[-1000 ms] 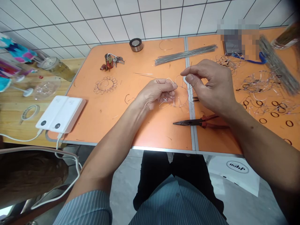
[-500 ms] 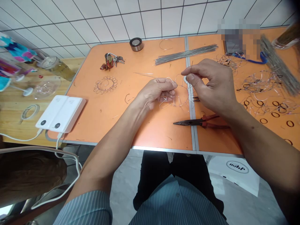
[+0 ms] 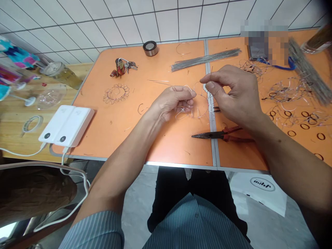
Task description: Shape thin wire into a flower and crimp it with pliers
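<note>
My left hand (image 3: 180,100) pinches a looped piece of thin wire (image 3: 202,112) above the orange table (image 3: 166,145). To its right, my right hand (image 3: 230,93) has thumb and index finger closed on a thin wire (image 3: 212,72) whose end points up. Below my right hand lie long-nose pliers (image 3: 207,135) with red handles, jaws to the left. A flower-like ring of wire loops (image 3: 116,93) rests on the left of the table. Straight wires (image 3: 204,60) lie bundled beyond my hands.
Keys (image 3: 124,66) and a round metal-and-black object (image 3: 150,48) sit toward the back. Tangled wire (image 3: 285,90) and several dark rings (image 3: 292,133) lie at the right. White power banks (image 3: 67,125) with cables stand at the left, near a tape roll (image 3: 33,123).
</note>
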Available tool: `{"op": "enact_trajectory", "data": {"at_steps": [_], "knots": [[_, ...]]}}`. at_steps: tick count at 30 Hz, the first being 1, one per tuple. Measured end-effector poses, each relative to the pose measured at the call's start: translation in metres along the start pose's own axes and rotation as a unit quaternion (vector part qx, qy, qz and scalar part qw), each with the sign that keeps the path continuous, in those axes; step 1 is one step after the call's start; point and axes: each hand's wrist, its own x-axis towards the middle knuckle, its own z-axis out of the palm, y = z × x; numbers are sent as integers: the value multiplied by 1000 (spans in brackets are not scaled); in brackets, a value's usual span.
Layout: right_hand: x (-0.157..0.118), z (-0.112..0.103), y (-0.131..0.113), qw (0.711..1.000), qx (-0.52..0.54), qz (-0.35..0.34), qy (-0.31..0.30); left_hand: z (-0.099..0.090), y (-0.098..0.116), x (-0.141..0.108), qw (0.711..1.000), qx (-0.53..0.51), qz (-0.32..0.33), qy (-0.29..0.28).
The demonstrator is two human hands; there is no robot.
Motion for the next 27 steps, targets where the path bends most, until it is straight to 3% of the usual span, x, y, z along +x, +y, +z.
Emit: {"op": "enact_trajectory", "data": {"at_steps": [20,27], "knots": [[0,0,-1,999,-45,17,-26,2,2,-1,1000,7,-4,2],[0,0,0,999,2,-16,40,2,3,-2,1000,0,-4,10]]}}
